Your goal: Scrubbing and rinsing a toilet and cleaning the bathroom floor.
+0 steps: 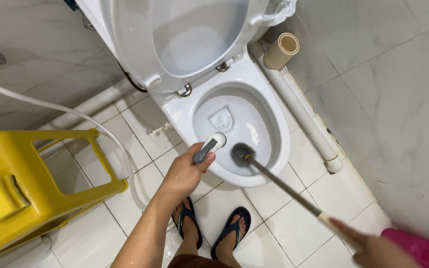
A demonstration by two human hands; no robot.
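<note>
Head view, looking straight down: one white toilet bowl with its one seat and lid raised against the wall. Two hands are in view, well apart. The left hand is clamped around one spray nozzle (grey handle, white head), held at the near left rim of the bowl; one white hose curves across the floor from the left wall toward that hand. The right hand, at the lower right corner beside a pink sleeve, is closed on the pale grip of one toilet brush. Its thin shaft runs diagonally up to one dark bristle head, which sits inside the bowl just beside the nozzle, near the front rim.

One yellow plastic stool stands on the tiled floor at left. Two feet in two dark flip-flops stand just in front of the bowl. One cardboard tube rests on one white pipe running along the right wall.
</note>
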